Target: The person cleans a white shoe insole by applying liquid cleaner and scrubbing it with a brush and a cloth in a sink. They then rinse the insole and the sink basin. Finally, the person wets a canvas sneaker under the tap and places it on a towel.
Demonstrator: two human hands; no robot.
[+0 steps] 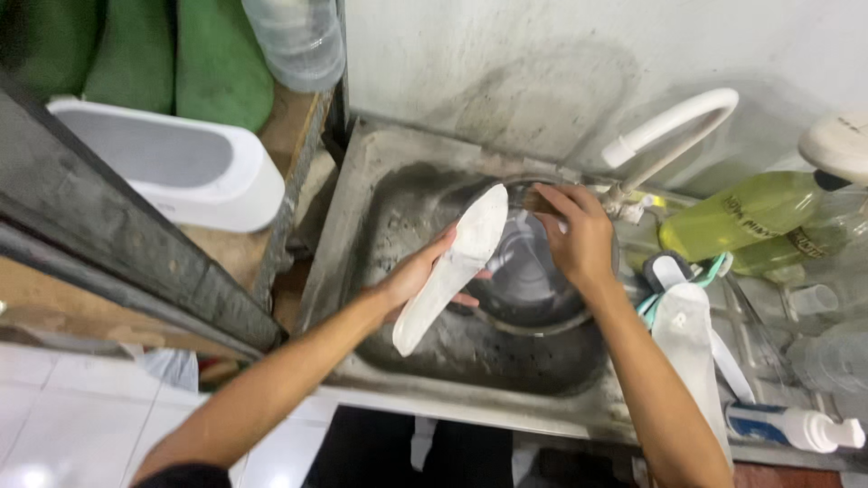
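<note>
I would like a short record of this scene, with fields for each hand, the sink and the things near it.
left hand: holds a white shoe insole over the sink
right hand: holds a small brush, mostly hidden, at the insole's tip
sink: worn metal, with a metal bowl inside
tap: white, curved, above the bowl
right of sink: second white insole, green bottle

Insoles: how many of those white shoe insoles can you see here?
2. One insole is held in the left hand over the sink; the other insole lies on the drainboard to the right. More may be hidden.
</note>
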